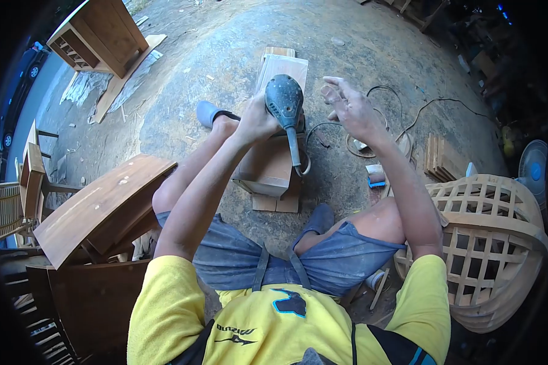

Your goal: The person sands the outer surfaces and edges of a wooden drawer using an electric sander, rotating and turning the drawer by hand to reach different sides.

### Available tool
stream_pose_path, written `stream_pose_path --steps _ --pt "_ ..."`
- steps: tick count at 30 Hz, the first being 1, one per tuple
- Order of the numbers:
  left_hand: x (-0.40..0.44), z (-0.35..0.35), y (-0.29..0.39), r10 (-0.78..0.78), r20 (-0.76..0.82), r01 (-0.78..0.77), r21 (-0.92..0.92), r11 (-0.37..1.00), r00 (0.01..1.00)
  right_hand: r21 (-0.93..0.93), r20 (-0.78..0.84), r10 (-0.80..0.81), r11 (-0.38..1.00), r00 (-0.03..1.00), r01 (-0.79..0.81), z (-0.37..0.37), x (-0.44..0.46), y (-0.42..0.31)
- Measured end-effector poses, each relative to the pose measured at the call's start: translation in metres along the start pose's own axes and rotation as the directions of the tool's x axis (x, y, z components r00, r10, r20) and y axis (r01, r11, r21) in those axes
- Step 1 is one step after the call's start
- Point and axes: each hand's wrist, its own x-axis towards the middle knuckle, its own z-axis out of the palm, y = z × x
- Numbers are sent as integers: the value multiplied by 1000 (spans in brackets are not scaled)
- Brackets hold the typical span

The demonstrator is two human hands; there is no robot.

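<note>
My left hand is wrapped round the side of a dark, dust-speckled power sander, whose cord runs down and to the right. Under the sander lies a long wooden box or drawer, with more wood beneath it on the ground between my legs. My right hand is raised to the right of the sander, apart from it, with fingers spread and nothing in them. Both hands look dusty. The sander's underside is hidden.
At the left stand wooden furniture pieces and, farther off, a cabinet. To the right are a looped cable, stacked boards, a woven lattice chair and a fan.
</note>
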Motion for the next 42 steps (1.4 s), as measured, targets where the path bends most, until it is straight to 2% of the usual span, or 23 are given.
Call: stream_pose_path --steps 2,4,5,7,9,10,12,13,15,16,18,20,22,24,26,28,30,31,32,34,36,39,42 --pt "-22 18 2 100 -124 -91 77 993 987 -160 237 -12 986 971 51 7 -18 -56" --pt "-35 28 15 104 -183 -85 108 990 977 -515 183 -167 823 969 239 40 -29 -73" --pt "-40 30 16 57 -168 -32 149 988 984 -567 202 -35 811 979 145 46 -32 -88" --pt "-44 27 13 9 -169 21 179 984 986 -536 196 -62 829 979 160 62 -10 -72" --pt "-44 18 0 104 -216 -20 362 932 971 -475 177 -95 864 980 169 66 16 -66" --pt "-51 10 3 101 -239 -10 354 935 966 -488 193 -99 853 976 183 64 30 -67" --pt "-82 -11 11 20 -254 131 566 814 967 -553 156 -91 817 984 163 57 66 -68" --pt "-97 -22 12 15 -264 141 563 815 965 -536 133 -53 836 990 117 53 87 -69" --pt "-132 -37 12 -213 -263 307 401 863 941 -637 73 -4 769 997 50 52 136 -58" --pt "-148 -37 11 -225 -268 320 394 862 937 -664 57 -57 743 997 81 53 164 -51" --pt "-175 -30 11 -424 -200 438 31 898 883 -698 57 -103 707 993 113 54 214 -43" --pt "-194 -11 2 -402 -250 413 -8 911 881 -680 42 -151 720 988 139 57 246 -40" --pt "-206 9 -7 -569 -246 471 -361 805 785 -664 151 -224 699 963 267 66 246 -50" --pt "-210 19 -22 -581 -268 457 -405 792 768 -632 254 -298 669 920 391 77 236 -75" --pt "-212 26 -32 -549 -319 398 -430 810 773 -583 569 -192 592 800 557 102 193 -110" --pt "-212 32 -33 -553 -333 391 -444 807 764 -576 717 -98 474 690 666 128 143 -139" --pt "-208 31 -30 -553 -347 384 -450 807 757 -362 853 -154 513 499 778 144 113 -148" --pt "-205 26 -23 -560 -330 404 -436 804 760 -338 878 -127 519 462 785 146 108 -157" --pt "-205 23 -19 -569 -311 425 -424 800 761 -332 881 -124 528 457 782 148 112 -154" --pt "-208 26 -21 -579 -319 454 -388 802 751 -488 796 -144 421 588 765 144 147 -144" --pt "-207 29 -20 -612 -329 467 -423 776 719 -610 645 -192 454 739 650 137 187 -124" --pt "-208 33 -24 -576 -356 434 -406 805 736 -613 587 -280 459 760 643 130 194 -107" --pt "-206 33 -25 -567 -342 416 -424 805 749 -515 719 -214 475 662 714 135 116 -133"
